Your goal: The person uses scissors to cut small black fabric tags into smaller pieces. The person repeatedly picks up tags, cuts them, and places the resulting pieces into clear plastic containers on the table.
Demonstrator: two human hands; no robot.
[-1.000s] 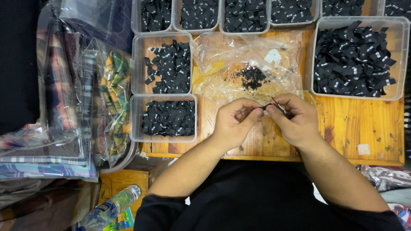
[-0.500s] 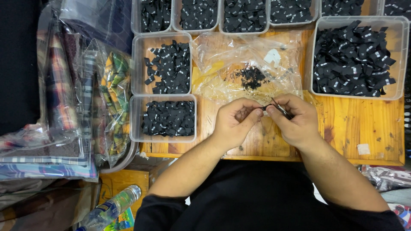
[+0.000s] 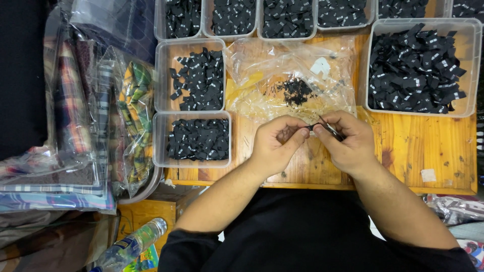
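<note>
Bright, even light falls from above onto the wooden table [image 3: 403, 151], leaving only soft shadows under the hands. The clear plastic bag [image 3: 282, 80] throws white glare. The middle is sharp; the far left edge sinks into dark, and the bottom corners look slightly soft.

Black fabric labels [image 3: 416, 70] with white marks | clear plastic tubs [image 3: 161, 136] | honey-brown wooden table [image 3: 428, 146] | plaid cloth [image 3: 133, 116] in green, yellow, orange | black shirt [image 3: 312, 231]
</note>
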